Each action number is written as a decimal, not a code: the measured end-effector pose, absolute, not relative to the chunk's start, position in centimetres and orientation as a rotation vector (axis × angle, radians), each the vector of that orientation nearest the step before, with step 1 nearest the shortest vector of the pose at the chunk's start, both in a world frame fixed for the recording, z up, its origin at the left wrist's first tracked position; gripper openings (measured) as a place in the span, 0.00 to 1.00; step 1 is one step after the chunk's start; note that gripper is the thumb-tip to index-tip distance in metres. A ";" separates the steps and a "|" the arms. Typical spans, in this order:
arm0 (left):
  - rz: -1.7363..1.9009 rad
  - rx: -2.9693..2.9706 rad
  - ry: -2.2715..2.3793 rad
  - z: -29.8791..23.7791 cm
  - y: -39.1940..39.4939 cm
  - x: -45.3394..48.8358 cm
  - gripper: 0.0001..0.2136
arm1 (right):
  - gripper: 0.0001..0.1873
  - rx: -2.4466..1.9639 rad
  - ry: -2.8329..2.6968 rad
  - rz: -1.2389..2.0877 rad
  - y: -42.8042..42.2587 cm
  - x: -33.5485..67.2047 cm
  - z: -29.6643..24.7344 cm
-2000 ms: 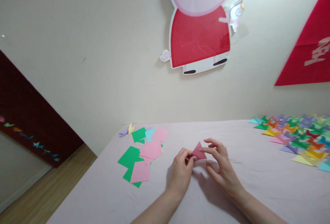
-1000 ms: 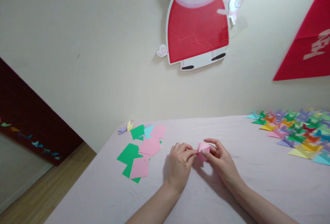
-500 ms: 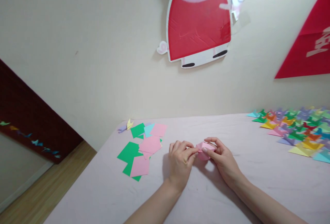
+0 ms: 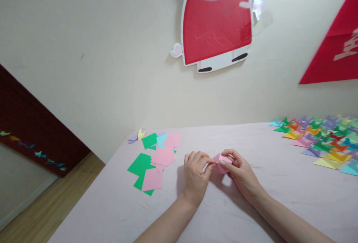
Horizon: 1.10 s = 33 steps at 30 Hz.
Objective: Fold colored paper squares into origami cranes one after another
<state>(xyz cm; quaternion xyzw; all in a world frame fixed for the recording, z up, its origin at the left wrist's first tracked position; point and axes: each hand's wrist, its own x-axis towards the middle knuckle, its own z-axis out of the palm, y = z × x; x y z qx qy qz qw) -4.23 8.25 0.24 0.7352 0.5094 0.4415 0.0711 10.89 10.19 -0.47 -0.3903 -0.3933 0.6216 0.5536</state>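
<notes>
A small pink folded paper [image 4: 220, 160] is held just above the pale pink table [image 4: 251, 198] between both my hands. My left hand [image 4: 195, 176] pinches its left side with thumb and forefinger. My right hand [image 4: 240, 174] pinches the right side, fingers curled over the top. Much of the paper is hidden behind my fingers.
Loose green, pink and light blue paper squares [image 4: 152, 161] lie to the left of my hands. A small yellow and purple folded piece [image 4: 137, 136] sits at the far left corner. Several coloured folded paper pieces [image 4: 321, 138] cover the far right. The table's left edge drops to a wooden floor [image 4: 41, 205].
Two seconds ago the pink paper was a flat triangle held by its corners. It is now opened into a puffed shape, with both hands closed in around it.
</notes>
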 end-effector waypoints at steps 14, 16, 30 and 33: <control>1.396 2.147 1.388 0.3 8.1 -4.0 0.06 | 0.23 -0.893 -1.008 1.428 10.2 11.0 -0.8; 1.417 2.089 1.373 0.3 8.1 -3.9 0.06 | 0.21 -0.910 -1.057 1.359 10.3 11.0 -1.1; 1.383 1.691 1.223 -0.5 8.5 -4.0 0.05 | 0.17 -0.916 -1.373 1.210 10.5 11.2 -0.9; 1.331 1.618 1.206 -0.7 8.5 -4.0 0.05 | 0.18 -0.885 -1.330 1.284 10.4 11.1 -0.8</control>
